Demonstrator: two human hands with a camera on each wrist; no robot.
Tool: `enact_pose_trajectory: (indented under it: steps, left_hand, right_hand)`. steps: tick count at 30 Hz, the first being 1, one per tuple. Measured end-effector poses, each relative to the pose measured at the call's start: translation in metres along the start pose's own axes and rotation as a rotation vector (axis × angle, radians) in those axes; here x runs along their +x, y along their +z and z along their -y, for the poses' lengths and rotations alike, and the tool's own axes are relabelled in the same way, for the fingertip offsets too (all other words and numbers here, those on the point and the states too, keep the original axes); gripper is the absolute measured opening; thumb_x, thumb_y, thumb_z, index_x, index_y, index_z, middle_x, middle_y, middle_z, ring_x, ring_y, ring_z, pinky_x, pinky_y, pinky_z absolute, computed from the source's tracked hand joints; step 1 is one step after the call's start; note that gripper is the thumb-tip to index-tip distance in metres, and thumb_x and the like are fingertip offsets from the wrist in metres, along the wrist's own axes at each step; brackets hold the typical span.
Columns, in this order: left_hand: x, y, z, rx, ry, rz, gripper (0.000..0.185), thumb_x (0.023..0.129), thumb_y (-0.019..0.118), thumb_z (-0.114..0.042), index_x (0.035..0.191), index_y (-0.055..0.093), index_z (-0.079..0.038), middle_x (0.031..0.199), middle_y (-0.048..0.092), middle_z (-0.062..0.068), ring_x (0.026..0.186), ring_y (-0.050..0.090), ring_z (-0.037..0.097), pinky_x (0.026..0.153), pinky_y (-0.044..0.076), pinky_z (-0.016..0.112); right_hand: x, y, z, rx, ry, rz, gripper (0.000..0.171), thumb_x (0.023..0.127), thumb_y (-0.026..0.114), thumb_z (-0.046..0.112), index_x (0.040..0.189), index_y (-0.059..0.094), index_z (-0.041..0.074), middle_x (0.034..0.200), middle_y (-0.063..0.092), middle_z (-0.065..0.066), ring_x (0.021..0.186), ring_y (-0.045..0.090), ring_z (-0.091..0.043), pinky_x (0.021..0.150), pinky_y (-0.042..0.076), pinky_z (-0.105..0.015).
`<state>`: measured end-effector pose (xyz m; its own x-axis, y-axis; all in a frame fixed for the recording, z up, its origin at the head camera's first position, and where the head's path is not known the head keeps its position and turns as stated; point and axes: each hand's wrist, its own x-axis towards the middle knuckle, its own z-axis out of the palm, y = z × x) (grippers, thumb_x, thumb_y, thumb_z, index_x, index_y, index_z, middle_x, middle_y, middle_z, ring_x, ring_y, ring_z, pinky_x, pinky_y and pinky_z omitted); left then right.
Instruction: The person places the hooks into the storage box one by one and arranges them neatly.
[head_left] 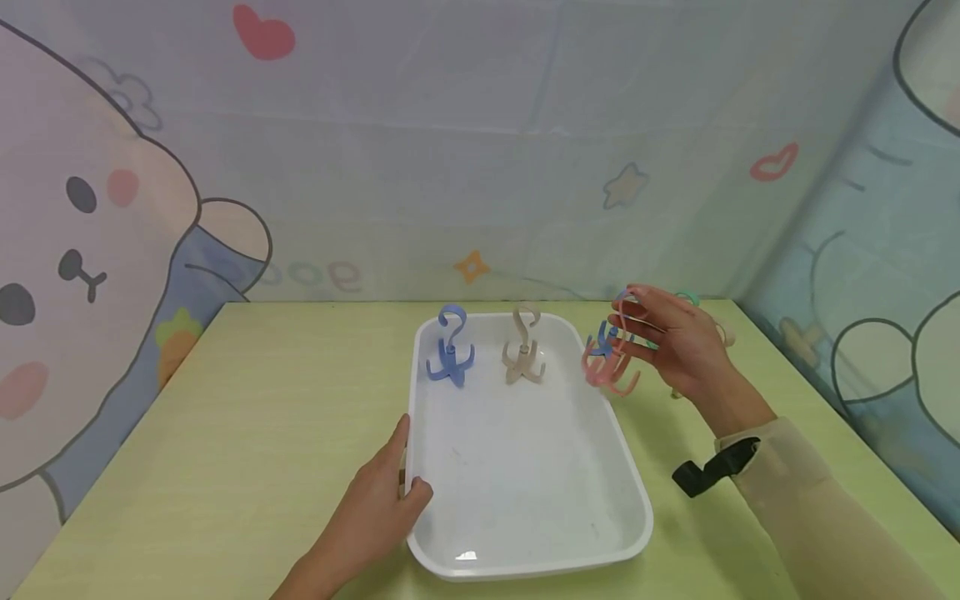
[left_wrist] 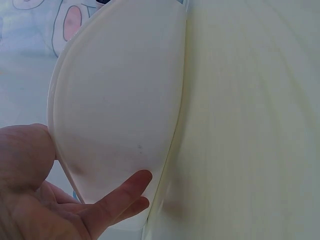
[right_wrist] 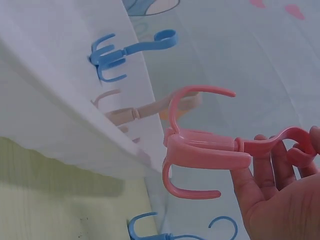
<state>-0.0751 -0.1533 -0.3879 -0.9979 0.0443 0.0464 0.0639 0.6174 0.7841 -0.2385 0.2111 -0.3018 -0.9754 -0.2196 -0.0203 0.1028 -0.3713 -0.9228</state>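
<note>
My left hand holds the left rim of a white tray, thumb over the edge. In the left wrist view, its fingers lie against the tray's outer wall. At the tray's right side, my right hand grips a pink multi-arm hook by its curved top, with the prongs hanging down near the rim. Inside the tray at the far end stand a blue hook on the left and a beige hook beside it, both upright.
Another blue hook is on the table behind the pink one. A green hook and a beige piece show partly behind my right hand. A printed cloth hangs behind the pale green table.
</note>
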Motion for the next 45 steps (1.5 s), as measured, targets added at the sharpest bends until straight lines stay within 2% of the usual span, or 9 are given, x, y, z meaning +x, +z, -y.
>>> enact_pose_trajectory:
  steps: [13, 23, 31, 45]
  left_hand:
    - [0.000, -0.001, -0.002, -0.009, -0.009, 0.007, 0.084, 0.092, 0.057, -0.011, 0.167, 0.022, 0.002, 0.165, 0.041, 0.025, 0.119, 0.071, 0.034, 0.091, 0.062, 0.041]
    - [0.000, -0.001, -0.001, -0.011, -0.001, 0.005, 0.084, 0.091, 0.057, -0.011, 0.167, 0.022, 0.001, 0.164, 0.043, 0.024, 0.117, 0.071, 0.032, 0.091, 0.061, 0.039]
    - [0.000, 0.000, 0.000, -0.027, 0.005, 0.011, 0.084, 0.091, 0.056, -0.010, 0.167, 0.022, 0.002, 0.165, 0.042, 0.023, 0.119, 0.072, 0.034, 0.090, 0.062, 0.039]
    - [0.000, -0.001, -0.001, -0.019, -0.004, 0.007, 0.083, 0.091, 0.057, -0.011, 0.167, 0.023, 0.001, 0.165, 0.042, 0.024, 0.118, 0.072, 0.035, 0.089, 0.062, 0.040]
  right_hand:
    - [0.004, 0.021, -0.001, -0.073, 0.026, -0.017, 0.011, 0.099, 0.074, 0.028, 0.103, 0.079, 0.019, 0.099, 0.081, 0.002, 0.100, 0.078, -0.019, 0.086, 0.064, -0.035]
    - [0.003, 0.033, 0.001, -0.117, 0.049, -0.035, 0.027, 0.096, 0.077, 0.033, 0.117, 0.072, 0.017, 0.105, 0.079, 0.003, 0.103, 0.077, -0.017, 0.088, 0.064, -0.035]
    - [0.004, 0.040, 0.000, -0.076, 0.041, -0.017, 0.014, 0.098, 0.075, 0.028, 0.108, 0.078, 0.019, 0.101, 0.081, 0.001, 0.098, 0.078, -0.019, 0.085, 0.065, -0.038]
    - [0.006, 0.054, -0.006, -0.067, 0.050, 0.006, 0.011, 0.098, 0.075, 0.027, 0.105, 0.078, 0.018, 0.100, 0.080, 0.000, 0.098, 0.078, -0.021, 0.086, 0.065, -0.040]
